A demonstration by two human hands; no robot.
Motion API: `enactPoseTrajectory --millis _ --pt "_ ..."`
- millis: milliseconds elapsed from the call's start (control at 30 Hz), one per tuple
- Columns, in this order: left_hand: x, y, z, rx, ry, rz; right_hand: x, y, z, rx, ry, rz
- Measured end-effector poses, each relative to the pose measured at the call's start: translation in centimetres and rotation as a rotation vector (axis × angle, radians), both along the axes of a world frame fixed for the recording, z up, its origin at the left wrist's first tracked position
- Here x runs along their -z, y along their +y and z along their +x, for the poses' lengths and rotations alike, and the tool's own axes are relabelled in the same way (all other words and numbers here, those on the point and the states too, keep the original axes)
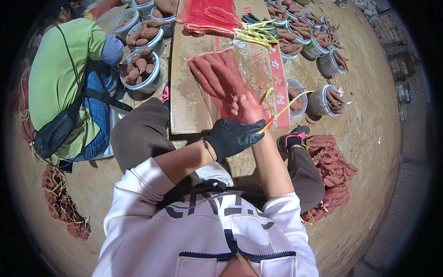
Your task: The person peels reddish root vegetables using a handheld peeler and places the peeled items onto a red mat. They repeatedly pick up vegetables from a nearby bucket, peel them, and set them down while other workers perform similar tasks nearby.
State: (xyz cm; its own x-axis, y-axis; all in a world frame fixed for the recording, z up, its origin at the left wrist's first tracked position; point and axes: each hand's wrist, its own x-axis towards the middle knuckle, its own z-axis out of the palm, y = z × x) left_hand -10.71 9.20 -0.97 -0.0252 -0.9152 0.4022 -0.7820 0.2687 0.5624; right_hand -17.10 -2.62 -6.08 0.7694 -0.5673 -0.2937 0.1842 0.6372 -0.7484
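Observation:
A red mesh bag [232,81] with several long sweet potatoes inside lies on a flattened cardboard sheet [190,117] before me. My left hand [235,136], in a black glove, pinches the bag's edge at the yellow drawstring [289,105], across my right wrist. Bare and with curled fingers, my right hand [248,108] grips the bag near its mouth, below the potatoes. Whether part of that hand is inside the mesh is hard to tell. Loose ends of the drawstring stick out to the right.
Flat red mesh bags [211,17] with yellow strings lie at the sheet's far end. Buckets of sweet potatoes [142,74] stand left, more buckets [327,100] right. Filled bags [334,166] lie by my right leg. A person in a green shirt [65,83] sits at left.

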Motion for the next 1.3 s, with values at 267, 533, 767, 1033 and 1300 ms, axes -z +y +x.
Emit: enactPoseTrajectory --millis 267,533,767,1033,1300 --pt "-0.3 0.6 0.4 -0.042 0.056 -0.039 1.0 1.0 0.9 0.154 0.001 -0.144" --pt "0.0 0.0 -0.2 -0.018 0.077 -0.006 2.8 -0.4 1.7 0.249 0.445 -1.024" --pt "0.1 0.2 -0.3 -0.019 0.010 -0.043 4.5 -2.6 4.5 0.006 0.488 -0.402" --pt "-1.2 1.0 0.8 -0.019 0.120 -0.199 7.3 -1.7 6.1 0.065 0.419 -0.432" --pt "-0.5 0.9 0.4 0.071 0.225 -0.075 -4.0 -0.3 -2.0 -0.497 0.666 -1.334"
